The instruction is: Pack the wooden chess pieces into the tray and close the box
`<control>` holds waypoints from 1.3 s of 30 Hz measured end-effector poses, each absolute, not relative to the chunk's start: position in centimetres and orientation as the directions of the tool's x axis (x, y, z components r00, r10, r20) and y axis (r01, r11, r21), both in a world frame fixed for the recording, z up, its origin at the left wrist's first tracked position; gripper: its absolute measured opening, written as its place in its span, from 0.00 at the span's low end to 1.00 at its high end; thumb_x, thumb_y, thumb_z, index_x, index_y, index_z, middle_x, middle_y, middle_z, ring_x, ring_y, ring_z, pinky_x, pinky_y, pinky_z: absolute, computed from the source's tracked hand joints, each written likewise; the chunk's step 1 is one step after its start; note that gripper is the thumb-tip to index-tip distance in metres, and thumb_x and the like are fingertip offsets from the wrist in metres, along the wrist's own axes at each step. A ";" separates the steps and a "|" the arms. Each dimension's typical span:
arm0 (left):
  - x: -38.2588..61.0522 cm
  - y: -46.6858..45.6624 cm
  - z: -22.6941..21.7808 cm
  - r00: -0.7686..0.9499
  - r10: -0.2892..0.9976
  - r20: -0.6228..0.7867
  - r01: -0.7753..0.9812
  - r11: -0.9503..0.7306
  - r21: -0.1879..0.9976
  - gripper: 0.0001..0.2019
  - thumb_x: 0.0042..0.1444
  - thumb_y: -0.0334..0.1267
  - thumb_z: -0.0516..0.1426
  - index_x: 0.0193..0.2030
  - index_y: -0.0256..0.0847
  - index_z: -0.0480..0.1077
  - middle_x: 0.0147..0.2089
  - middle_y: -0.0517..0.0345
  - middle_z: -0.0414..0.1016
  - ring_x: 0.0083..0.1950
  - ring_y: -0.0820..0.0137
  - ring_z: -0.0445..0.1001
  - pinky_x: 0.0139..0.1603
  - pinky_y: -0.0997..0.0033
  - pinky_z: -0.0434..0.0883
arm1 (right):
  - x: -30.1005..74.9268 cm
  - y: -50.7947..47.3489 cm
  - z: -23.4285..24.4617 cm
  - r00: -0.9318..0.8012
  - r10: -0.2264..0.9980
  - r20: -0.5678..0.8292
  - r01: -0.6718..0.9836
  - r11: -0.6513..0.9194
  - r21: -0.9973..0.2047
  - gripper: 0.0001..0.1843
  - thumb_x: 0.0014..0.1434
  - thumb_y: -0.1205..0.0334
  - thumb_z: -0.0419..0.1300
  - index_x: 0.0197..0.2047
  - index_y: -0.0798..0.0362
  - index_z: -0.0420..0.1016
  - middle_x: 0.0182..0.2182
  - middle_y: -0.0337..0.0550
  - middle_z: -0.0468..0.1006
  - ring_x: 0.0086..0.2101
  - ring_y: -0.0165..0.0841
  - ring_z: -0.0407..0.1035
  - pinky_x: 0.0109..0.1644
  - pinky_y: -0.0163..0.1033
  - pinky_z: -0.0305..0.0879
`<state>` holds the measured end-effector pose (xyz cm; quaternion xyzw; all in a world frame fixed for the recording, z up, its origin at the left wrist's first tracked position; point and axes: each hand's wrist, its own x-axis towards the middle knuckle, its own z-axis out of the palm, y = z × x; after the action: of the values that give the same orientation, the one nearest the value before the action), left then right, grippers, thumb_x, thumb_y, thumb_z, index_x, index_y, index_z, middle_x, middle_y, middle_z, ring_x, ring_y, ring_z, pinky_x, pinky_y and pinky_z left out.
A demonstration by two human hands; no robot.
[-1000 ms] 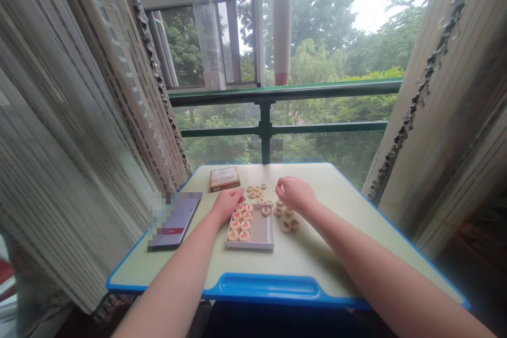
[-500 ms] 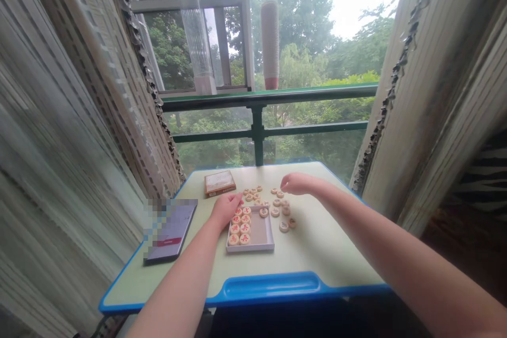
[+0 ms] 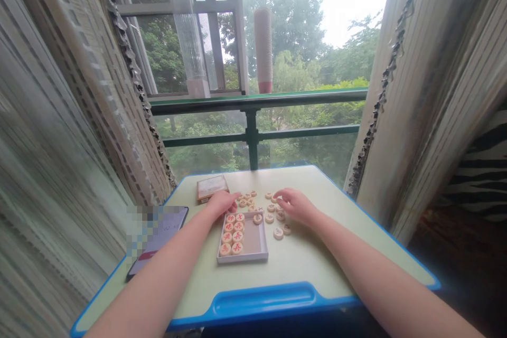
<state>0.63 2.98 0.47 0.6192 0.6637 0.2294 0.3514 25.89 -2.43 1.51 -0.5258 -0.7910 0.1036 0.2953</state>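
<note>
Well, nearest me on the counter (image 3: 304,259), the white tray (image 3: 253,246) holds red-marked discs (image 3: 237,236) in two columns down its left; a dark-marked disc (image 3: 257,219) sits toward its far right corner. I judge discs this low want a level, fingertip pinch. Loose discs (image 3: 278,233) lie right of and beyond the tray; my right grip (image 3: 296,204) hangs at the right-hand ones, fingers loosely curled, whether pinching any I cannot tell. My left grip (image 3: 221,203) bends by the tray's far left corner, contact unclear.

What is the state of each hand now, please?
Left hand: by the tray; grip cannot be told.
Right hand: loosely open at the loose pieces; nothing visibly held.
</note>
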 end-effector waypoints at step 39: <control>1.8 0.2 0.8 0.249 0.967 -0.043 0.301 -0.035 0.953 0.26 0.47 0.59 0.51 0.24 0.34 0.74 0.22 0.51 0.74 0.23 0.73 0.65 0.30 0.72 0.63 | 26.7 -0.4 1.0 -0.214 0.936 0.280 0.858 0.317 -0.404 0.12 0.53 0.66 0.53 0.35 0.51 0.78 0.38 0.41 0.78 0.42 0.36 0.65 0.49 0.39 0.58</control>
<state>1.79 0.23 0.80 0.6292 0.5039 0.3486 0.4782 26.67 -0.38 1.05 -0.5786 -0.7750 0.0807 0.2409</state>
